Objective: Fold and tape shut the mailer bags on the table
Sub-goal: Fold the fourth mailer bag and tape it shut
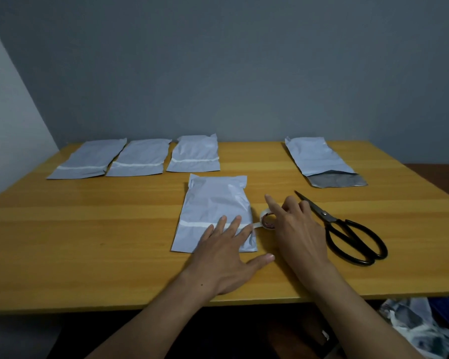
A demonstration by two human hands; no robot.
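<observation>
A grey mailer bag (213,203) lies folded in the middle of the wooden table (88,242), with a white tape strip (195,224) across it. My left hand (226,255) presses flat on its lower right part, fingers spread. My right hand (293,226) holds the clear tape roll (267,221) just right of the bag, forefinger stretched out; the tape runs from the roll onto the bag. Three taped bags (83,161) (140,159) (195,154) lie in a row at the back left. One untaped bag (319,159) with its dark flap open lies at the back right.
Black-handled scissors (347,229) lie on the table right of my right hand, blades pointing away to the back left. A grey wall stands behind the table. Crumpled plastic (420,325) lies below the table's front right edge.
</observation>
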